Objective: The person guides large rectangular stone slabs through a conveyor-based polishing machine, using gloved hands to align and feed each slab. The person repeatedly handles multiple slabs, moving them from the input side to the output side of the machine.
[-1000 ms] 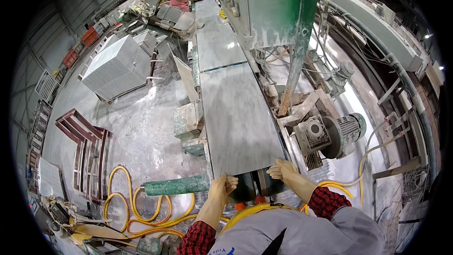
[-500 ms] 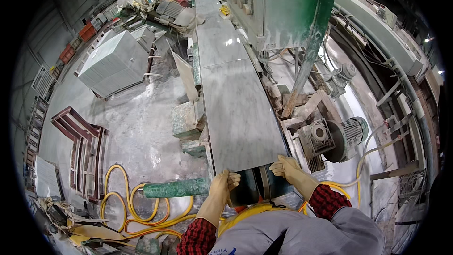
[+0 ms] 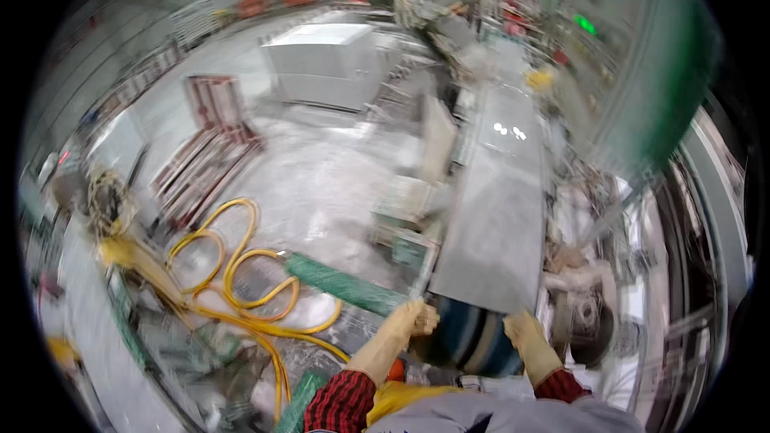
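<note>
A long grey marble slab [image 3: 491,248] lies on the belt conveyor, its near edge just in front of my hands. My left hand [image 3: 419,318], in a pale glove, is closed with curled fingers beside the slab's near left corner. What it grips, if anything, is hidden. My right hand [image 3: 523,330], gloved alike, is at the near right corner; blur hides its fingers and whether it touches the stone. Between both hands shows the dark, striped end of the conveyor belt [image 3: 469,338]. Farther along the conveyor, the stone surface continues toward the back.
To the left, a yellow hose [image 3: 241,261] coils on the floor near a green tube [image 3: 345,282]. Reddish pallets [image 3: 212,164] and a pale block stack [image 3: 325,68] stand beyond. At right are a motor unit [image 3: 585,313] and a large green cabinet [image 3: 674,72].
The view has swung left, so the slab and conveyor appear farther right, and everything is blurred. My right hand appears lower against the slab's corner, and more of the belt end shows.
</note>
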A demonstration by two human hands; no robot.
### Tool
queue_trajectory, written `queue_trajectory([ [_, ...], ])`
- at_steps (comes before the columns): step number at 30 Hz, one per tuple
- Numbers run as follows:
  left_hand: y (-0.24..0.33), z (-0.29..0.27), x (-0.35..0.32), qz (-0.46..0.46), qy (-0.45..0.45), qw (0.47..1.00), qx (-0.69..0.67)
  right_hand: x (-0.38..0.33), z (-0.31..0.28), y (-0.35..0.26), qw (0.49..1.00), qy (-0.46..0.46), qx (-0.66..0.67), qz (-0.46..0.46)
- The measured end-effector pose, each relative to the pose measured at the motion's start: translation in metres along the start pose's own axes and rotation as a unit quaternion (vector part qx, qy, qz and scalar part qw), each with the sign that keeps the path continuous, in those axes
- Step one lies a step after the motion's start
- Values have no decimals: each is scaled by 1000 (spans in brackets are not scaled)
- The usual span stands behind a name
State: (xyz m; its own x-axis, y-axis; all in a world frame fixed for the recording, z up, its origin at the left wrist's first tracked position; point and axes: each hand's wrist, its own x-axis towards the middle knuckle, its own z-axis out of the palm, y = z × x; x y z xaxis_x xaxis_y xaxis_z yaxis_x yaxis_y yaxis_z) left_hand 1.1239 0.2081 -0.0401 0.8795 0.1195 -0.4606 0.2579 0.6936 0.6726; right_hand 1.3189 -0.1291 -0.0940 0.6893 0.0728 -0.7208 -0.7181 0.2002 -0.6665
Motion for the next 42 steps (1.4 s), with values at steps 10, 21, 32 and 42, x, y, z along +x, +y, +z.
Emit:
queue_trajectory([
  [10,-257,-94,-350,31,501,844,-186,-71,97,30,976,-145,-160,-13],
  [21,-490,13,-468,84,661,671,-326,-225,214,231,535,-712,-425,165],
  [32,-564,18,-529,224,667,581,-409,-411,138,403,439,-653,-579,212],
  [42,-615,68,-658,293,778,357,-427,-534,129,547,382,-665,-600,227],
])
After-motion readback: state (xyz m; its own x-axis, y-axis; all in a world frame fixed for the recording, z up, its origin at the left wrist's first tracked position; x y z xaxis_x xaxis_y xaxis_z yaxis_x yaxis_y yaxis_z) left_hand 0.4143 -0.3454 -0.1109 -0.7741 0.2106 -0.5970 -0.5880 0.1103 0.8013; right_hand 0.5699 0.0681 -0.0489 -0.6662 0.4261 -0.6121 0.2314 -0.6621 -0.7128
